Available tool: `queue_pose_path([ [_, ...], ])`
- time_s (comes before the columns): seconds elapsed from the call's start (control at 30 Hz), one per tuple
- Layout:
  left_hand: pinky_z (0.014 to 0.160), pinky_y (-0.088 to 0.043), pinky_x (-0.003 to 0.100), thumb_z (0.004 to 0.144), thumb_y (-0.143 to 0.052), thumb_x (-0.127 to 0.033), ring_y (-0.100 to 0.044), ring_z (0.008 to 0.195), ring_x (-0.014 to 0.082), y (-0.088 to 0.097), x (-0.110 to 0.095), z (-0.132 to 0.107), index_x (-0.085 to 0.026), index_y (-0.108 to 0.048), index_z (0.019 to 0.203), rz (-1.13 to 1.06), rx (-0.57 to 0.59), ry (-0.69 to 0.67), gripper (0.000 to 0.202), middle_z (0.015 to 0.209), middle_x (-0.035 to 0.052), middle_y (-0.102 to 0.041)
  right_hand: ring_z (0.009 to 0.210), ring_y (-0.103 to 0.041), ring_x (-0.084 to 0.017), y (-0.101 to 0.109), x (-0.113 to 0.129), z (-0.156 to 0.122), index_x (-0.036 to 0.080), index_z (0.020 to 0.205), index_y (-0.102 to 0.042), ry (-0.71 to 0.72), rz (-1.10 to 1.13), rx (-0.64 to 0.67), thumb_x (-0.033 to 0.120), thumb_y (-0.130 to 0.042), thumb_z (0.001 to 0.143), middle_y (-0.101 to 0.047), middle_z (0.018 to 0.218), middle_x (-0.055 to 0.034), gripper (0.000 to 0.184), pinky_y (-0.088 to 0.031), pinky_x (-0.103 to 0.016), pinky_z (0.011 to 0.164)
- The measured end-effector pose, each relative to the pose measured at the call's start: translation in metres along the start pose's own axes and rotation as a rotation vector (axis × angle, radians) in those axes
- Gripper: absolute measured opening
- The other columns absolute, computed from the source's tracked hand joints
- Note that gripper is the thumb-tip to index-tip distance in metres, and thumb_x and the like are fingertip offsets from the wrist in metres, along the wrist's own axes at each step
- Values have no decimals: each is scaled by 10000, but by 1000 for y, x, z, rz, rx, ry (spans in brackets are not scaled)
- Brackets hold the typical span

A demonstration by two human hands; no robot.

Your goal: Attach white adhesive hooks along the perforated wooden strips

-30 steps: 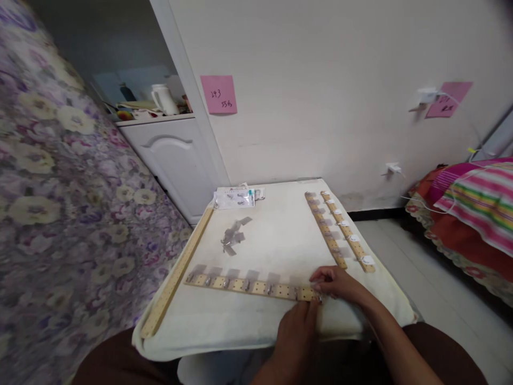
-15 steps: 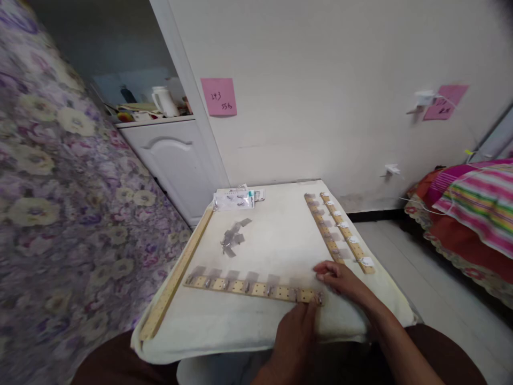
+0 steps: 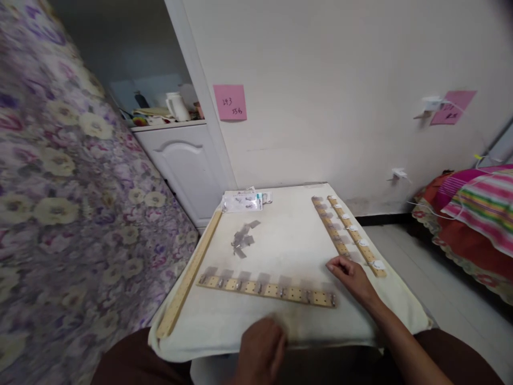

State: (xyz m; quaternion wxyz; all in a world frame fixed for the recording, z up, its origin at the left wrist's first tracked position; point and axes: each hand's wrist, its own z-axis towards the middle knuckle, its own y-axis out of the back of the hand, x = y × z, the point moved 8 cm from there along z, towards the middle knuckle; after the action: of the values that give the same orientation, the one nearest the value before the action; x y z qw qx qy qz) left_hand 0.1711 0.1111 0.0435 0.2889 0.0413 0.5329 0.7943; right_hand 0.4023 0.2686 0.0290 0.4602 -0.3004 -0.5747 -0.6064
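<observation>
Across the front of the table lies a perforated wooden strip (image 3: 250,287) with several small shiny metal pieces on it, each with a see-through grey tag. My left hand (image 3: 262,342) is curled closed at the table's front edge, apart from the strip; its fingertips are hidden. Beyond the strip's right end, my right hand (image 3: 350,275) hovers with fingers drawn together and nothing visible in them. It is close to the near end of another tagged strip (image 3: 331,227). A loose pile of tagged metal pieces (image 3: 242,239) rests left of the middle.
A bare perforated strip (image 3: 190,272) runs along the table's left side. On the right lies a strip with white tags (image 3: 356,235). Clear packets (image 3: 242,201) sit at the back left. A floral curtain (image 3: 100,214) hangs at left, and a bed (image 3: 481,224) stands at right.
My left hand has let go of the front strip's right end and drawn back left and toward me. The right hand's fingers have come together. The view has shifted slightly.
</observation>
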Motion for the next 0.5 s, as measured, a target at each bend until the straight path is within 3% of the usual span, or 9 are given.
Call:
queue_pose_path([
  [0.13, 585, -406, 239, 896, -446, -240, -539, 609, 127, 29, 62, -32, -210, -543, 786, 82, -141, 144, 149, 662, -4, -568, 696, -542, -175, -16, 18, 2, 188, 770, -623, 43, -109, 6, 388, -511, 824, -610, 745, -20, 236, -407, -282, 641],
  [0.23, 630, -432, 235, 903, -457, -287, -576, 662, 130, 40, 93, -48, -210, -563, 835, 123, -223, 212, 147, 719, 5, -605, 695, -529, -164, -45, 51, 2, 191, 769, -620, 118, -158, 66, 308, -508, 822, -595, 750, -17, 170, -405, -275, 650],
  [0.37, 596, -423, 243, 898, -467, -290, -566, 618, 131, 40, 107, -54, -216, -554, 782, 155, -269, 252, 163, 671, -9, -587, 850, -524, -182, -97, 97, -3, 193, 804, -631, 225, -296, 146, 194, -559, 756, -604, 844, -32, 86, -396, -293, 782],
  [0.5, 632, -444, 257, 890, -476, -252, -593, 677, 145, 34, 106, -57, -219, -564, 822, 163, -289, 219, 115, 727, 3, -620, 937, -480, -228, -142, 115, -8, 190, 835, -654, 213, -573, 215, 225, -659, 661, -584, 989, -68, 178, -363, -330, 811],
])
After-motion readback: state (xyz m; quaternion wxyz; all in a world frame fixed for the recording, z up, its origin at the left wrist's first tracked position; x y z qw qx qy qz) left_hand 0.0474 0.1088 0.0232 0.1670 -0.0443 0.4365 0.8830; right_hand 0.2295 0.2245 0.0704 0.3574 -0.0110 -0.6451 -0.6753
